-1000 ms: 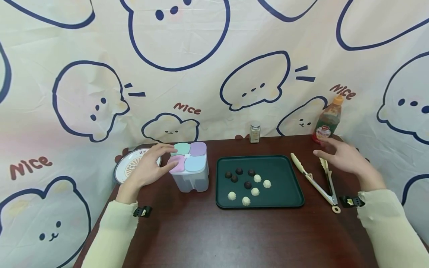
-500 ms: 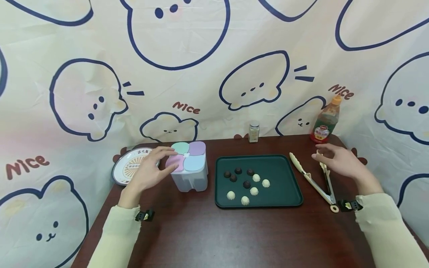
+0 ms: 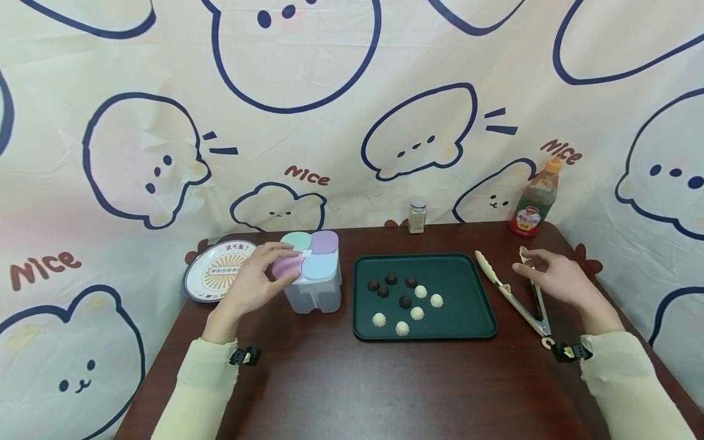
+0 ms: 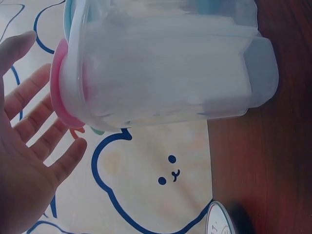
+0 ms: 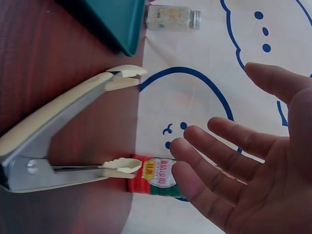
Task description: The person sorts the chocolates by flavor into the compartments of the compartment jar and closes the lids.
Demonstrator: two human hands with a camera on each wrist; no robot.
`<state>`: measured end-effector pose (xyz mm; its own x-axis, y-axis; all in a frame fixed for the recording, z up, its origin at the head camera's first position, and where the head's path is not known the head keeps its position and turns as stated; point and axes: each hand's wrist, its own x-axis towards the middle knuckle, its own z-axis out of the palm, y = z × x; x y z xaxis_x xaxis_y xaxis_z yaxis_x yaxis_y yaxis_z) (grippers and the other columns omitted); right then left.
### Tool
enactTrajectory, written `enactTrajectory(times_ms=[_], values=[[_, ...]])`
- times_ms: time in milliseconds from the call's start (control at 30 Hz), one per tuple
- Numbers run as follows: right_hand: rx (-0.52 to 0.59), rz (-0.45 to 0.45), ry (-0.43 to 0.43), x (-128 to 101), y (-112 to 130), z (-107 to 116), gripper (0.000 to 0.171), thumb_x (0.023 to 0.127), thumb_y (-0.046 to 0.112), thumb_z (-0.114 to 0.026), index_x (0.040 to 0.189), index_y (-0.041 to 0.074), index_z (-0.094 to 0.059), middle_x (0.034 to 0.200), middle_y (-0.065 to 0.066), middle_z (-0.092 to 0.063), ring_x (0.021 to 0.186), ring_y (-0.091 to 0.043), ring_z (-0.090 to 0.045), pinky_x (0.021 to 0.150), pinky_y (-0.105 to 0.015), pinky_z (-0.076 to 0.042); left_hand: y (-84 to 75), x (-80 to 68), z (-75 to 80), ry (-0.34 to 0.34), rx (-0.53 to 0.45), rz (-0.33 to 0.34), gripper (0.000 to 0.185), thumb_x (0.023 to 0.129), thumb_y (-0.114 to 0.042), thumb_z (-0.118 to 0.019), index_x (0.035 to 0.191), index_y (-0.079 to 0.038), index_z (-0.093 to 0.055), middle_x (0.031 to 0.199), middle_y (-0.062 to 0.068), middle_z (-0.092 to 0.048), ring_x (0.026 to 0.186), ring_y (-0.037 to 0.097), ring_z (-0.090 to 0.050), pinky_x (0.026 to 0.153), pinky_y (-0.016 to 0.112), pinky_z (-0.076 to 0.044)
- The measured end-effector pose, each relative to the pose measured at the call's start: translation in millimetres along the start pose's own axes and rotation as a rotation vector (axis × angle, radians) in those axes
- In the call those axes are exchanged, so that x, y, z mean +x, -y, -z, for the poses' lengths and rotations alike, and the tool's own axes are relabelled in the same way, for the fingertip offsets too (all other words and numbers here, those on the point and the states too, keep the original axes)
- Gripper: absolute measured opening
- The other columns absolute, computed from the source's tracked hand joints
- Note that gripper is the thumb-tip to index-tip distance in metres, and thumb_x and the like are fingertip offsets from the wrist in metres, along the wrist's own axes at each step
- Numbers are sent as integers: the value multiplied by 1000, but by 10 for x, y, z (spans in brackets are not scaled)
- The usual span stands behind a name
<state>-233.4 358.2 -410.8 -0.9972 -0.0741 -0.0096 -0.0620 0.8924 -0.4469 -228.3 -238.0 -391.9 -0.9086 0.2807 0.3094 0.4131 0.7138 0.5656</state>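
My left hand [image 3: 254, 280] is at a translucent storage box [image 3: 315, 297] with four-part coloured lids. Its straight, spread fingers are beside the pink lid [image 4: 63, 90]; in the left wrist view the fingertips look close to the rim, and I cannot tell whether they touch. My right hand [image 3: 561, 278] hovers over one arm of the food tongs [image 3: 514, 299], fingers loosely bent and holding nothing. The tongs lie spread apart on the table, with cream tips and handle covers. Between the hands, a dark green tray [image 3: 473, 324] bears several small dark and white dome-shaped pieces.
A round patterned plate [image 3: 217, 272] is left of the box, partly behind my left hand. At the back stand a small glass jar [image 3: 417, 219] and a sauce bottle [image 3: 533, 208] with an orange cap. A printed cloth wall borders the brown table [image 3: 374, 391].
My left hand has shifted slightly right, further over the pink lid. My right hand has come down and away from the bottle, over the tongs. Tray and box stay put.
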Motion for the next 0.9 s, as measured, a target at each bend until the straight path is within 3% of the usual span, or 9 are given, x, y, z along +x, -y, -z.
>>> enactTrajectory(times_ms=[467,900], values=[[-2,-107,37,-78,-119,-111,84,95,64,-51,141,-6,-46,124,-31,-61,105,-43,-61,79,-55,-51,6,7,-67,-11,-23,-26,40,87,-37,-77,122,-21,-70,136,3,-58,130,28,-48,108,58,-38],[24,-54,5,-76,-142,-225,76,96,58,-54,138,-4,-51,123,-29,-64,107,-43,-63,78,-50,-52,6,15,-103,-1,-26,-21,39,86,-35,-78,122,-22,-69,137,3,-58,133,28,-46,108,59,-37]])
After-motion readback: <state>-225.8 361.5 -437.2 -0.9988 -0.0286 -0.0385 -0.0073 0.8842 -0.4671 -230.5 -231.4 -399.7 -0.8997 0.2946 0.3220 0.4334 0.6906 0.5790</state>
